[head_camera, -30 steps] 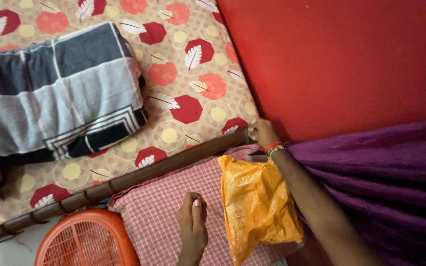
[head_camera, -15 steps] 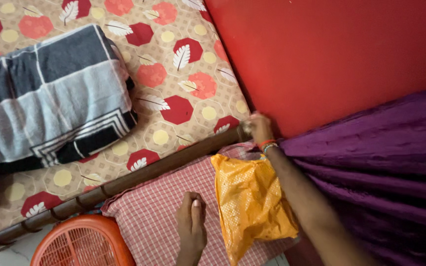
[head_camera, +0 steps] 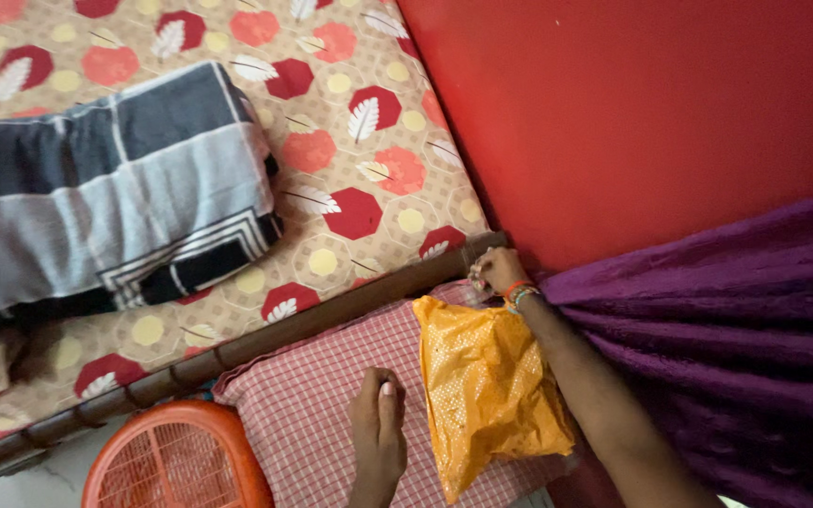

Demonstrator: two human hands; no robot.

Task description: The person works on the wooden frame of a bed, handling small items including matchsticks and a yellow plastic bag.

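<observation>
The left hand [head_camera: 378, 433] lies flat and open on the red checked cloth [head_camera: 303, 414], holding nothing, while the right hand [head_camera: 499, 271] is closed on that cloth's far corner beside the bed's wooden rail [head_camera: 237, 346], the orange bag [head_camera: 486, 390] resting on the cloth, which looks partly spread, its near edge unsmoothed.

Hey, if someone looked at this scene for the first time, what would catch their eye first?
Probably the bright orange bag lying on the red checked cloth near the bottom, with the left hand flat on that cloth beside it. The right hand reaches to the cloth's far corner by the dark wooden rail. The big red wall and purple blanket fill the right side.
</observation>
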